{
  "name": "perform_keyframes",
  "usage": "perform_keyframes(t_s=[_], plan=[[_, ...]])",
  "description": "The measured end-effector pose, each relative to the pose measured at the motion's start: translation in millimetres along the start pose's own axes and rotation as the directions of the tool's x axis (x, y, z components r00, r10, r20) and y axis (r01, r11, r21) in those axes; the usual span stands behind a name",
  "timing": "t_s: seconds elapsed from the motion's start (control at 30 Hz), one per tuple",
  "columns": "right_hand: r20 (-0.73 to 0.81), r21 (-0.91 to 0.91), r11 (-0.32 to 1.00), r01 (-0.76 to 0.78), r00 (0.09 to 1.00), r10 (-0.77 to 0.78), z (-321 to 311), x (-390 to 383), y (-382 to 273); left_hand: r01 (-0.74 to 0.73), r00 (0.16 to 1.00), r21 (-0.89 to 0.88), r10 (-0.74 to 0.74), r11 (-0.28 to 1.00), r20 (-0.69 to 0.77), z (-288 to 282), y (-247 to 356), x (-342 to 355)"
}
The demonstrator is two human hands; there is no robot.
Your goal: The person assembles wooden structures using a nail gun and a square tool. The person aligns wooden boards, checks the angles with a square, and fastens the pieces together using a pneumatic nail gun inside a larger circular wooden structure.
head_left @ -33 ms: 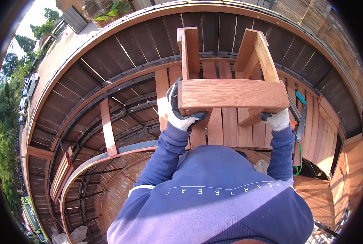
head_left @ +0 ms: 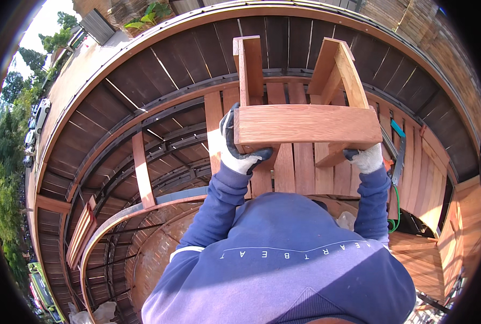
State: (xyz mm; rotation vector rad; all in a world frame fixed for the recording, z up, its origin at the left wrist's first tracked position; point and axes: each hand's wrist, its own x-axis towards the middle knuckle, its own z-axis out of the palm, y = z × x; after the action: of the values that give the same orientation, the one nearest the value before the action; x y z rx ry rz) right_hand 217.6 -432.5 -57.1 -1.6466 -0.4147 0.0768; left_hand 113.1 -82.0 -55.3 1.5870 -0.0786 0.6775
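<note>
I hold a reddish wooden assembly [head_left: 305, 124] with a broad front board and two side parts reaching back, over a slatted wooden deck [head_left: 275, 167]. My left hand [head_left: 239, 146], in a white and black glove, grips its left end, fingers around the side and thumb beneath. My right hand [head_left: 364, 157], gloved the same, is closed on the underside near the right end, its fingertips partly hidden by the wood.
A metal tool with a teal end [head_left: 398, 129], an orange tool [head_left: 389, 164] and a green cord [head_left: 394, 221] lie at right. At left are open dark curved framing, a loose plank [head_left: 143, 167] and stacked slats [head_left: 81, 232]. Parked vehicles [head_left: 42, 116] and trees show beyond.
</note>
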Motion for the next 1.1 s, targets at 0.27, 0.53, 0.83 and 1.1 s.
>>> perform_keyframes(t_s=[0.27,0.53,0.83,1.1], plan=[[-0.087,-0.158,0.894,0.419,0.896,-0.435,8.6,2.5,-44.9,-0.067,0.996,0.003,0.067,0.998,0.056,-19.0,44.5,11.2],[-0.248,-0.053,0.972,0.227,0.94,-0.233,30.4,-22.7,-74.3,0.036,0.967,0.139,-0.07,0.99,0.244,-37.1,76.5,28.0],[-0.257,0.028,0.931,0.364,0.902,-0.346,27.2,-23.2,-64.9,0.071,0.951,0.085,-0.093,0.994,0.294,-39.1,89.2,34.9],[-0.214,-0.213,0.893,0.397,0.873,-0.439,26.9,-21.3,-66.5,0.138,0.955,-0.023,-0.127,0.99,0.267,-40.1,87.3,31.8]])
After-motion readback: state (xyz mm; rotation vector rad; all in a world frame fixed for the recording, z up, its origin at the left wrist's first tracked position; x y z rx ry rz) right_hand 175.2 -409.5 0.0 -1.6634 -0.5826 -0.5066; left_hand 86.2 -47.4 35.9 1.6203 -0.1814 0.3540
